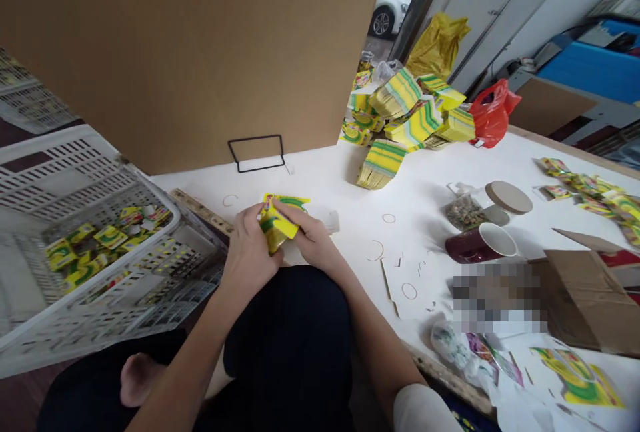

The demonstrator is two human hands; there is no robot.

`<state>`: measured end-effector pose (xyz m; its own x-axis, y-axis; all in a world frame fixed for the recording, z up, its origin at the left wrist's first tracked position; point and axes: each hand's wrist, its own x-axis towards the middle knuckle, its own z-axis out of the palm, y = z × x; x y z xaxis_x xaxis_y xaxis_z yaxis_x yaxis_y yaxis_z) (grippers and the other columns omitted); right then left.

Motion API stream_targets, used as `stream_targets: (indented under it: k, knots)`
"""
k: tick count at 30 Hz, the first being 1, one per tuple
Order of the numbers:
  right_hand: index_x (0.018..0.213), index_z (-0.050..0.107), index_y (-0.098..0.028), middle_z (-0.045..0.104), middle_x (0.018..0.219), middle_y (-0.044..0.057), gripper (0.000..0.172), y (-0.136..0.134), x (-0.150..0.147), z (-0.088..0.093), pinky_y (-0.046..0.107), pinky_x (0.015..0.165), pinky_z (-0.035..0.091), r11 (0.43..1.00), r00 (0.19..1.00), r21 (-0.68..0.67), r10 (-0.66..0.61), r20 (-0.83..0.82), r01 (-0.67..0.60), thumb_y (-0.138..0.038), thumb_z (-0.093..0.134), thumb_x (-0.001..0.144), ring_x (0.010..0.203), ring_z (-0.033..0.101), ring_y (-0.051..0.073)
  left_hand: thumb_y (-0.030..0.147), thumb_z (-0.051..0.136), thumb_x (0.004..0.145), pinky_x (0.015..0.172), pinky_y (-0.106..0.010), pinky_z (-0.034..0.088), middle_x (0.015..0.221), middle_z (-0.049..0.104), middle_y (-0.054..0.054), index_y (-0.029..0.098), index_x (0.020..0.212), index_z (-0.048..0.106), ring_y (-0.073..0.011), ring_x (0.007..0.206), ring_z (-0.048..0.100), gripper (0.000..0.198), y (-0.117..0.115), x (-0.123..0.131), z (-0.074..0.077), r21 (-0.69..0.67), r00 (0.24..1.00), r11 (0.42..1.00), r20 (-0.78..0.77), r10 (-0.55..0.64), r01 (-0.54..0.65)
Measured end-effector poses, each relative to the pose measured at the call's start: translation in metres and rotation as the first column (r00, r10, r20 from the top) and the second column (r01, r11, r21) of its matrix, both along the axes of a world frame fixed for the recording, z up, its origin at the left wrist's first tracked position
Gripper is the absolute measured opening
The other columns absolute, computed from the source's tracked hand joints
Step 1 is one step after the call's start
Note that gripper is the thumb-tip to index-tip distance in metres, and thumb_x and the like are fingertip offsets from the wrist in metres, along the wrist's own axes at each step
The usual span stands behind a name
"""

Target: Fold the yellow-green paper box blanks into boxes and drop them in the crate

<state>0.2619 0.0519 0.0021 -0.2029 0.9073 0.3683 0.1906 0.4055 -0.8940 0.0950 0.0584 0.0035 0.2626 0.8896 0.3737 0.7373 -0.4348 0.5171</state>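
Observation:
Both my hands meet at the table's near edge, just above my knee, around a small yellow-and-green printed card pack (280, 227). My left hand (250, 245) grips its left side, with the thumb low and the fingers curled at the top. From the right, my right hand (313, 239) pinches the card, its index finger reaching across the upper part. Another yellow-green printed piece (295, 201) shows just behind the fingers; whether it is joined to the pack I cannot tell. A small clear plastic piece (331, 221) lies beside my right hand.
Left stands a white plastic crate (173, 222) with several yellow-green packs (110, 235) inside. A large cardboard sheet (200, 52) rises behind, near a black wire frame (257, 154). Bundled cards (383, 164), a maroon mug (470, 247), a lidded jar (507, 199) and a cardboard box (590, 299) occupy the right.

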Motion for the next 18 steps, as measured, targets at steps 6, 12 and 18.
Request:
stream_targets:
  k: [6,12,18]
  knots:
    - [0.153,0.049,-0.025,0.047,0.159,0.008,0.054,0.002,0.003,0.000,0.043,0.128,0.032,0.998,0.993,0.057,-0.032,0.116,0.025,-0.043,0.051,0.102,0.155,0.034,0.022,0.040,0.069,0.082,0.096,-0.043,0.055,0.115,0.070,-0.010,0.021,0.119,0.060,-0.0306,0.109,0.068,0.043,0.002,-0.023,0.016,0.028,1.000,0.999,-0.003,0.028,-0.028]
    - [0.108,0.079,-0.023,0.051,0.155,0.011,0.032,-0.002,0.004,0.003,0.043,0.120,0.042,0.998,0.989,0.062,0.020,0.146,-0.029,-0.045,0.058,0.099,0.152,0.039,0.027,0.038,0.075,0.078,0.097,-0.040,0.055,0.113,0.073,-0.008,0.020,0.117,0.066,-0.0284,0.106,0.070,0.043,0.009,-0.037,0.030,0.084,0.999,0.995,-0.014,-0.051,0.052]
    - [0.130,0.067,-0.024,0.063,0.140,0.011,0.033,-0.001,0.004,0.006,0.040,0.120,0.043,0.995,0.988,0.099,-0.024,0.153,0.009,-0.035,0.060,0.099,0.153,0.037,0.023,0.041,0.072,0.079,0.093,-0.040,0.057,0.113,0.073,-0.007,0.023,0.119,0.065,-0.0284,0.103,0.071,0.045,0.014,-0.035,0.031,0.059,0.996,0.994,-0.015,-0.086,0.087]
